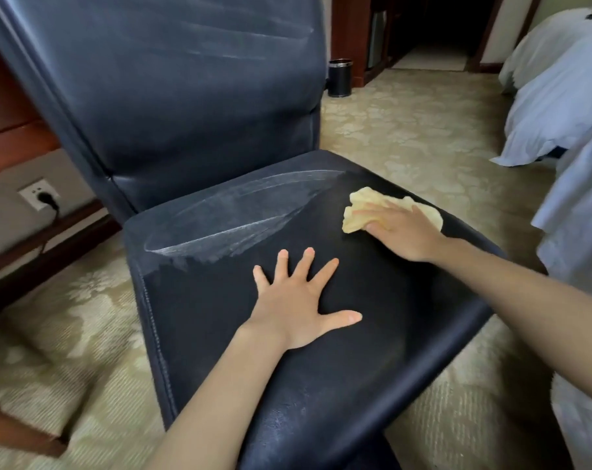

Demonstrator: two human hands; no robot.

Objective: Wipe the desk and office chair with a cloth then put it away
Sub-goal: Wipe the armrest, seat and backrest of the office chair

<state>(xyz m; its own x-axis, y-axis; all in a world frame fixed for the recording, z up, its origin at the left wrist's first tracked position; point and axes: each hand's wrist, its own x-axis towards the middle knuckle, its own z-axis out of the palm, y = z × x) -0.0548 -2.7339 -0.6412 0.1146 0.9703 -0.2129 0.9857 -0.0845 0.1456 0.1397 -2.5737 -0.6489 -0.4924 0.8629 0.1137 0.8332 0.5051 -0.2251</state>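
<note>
Head view looks down on a dark blue leather office chair, its seat nearest and its backrest rising at far left. Left hand lies flat on the middle of the seat, fingers straight and spread wide, holding nothing. Right hand presses a crumpled yellow cloth against the right far part of the seat, fingers laid over the cloth; whether they curl into it cannot be told. Pale smear marks run across the far part of the seat, left of the cloth, and fainter streaks show on the backrest. Patterned beige carpet surrounds the chair. A black waste bin stands far beyond the backrest. White bedding hangs at right. A wall socket with a black plug sits at left.
</note>
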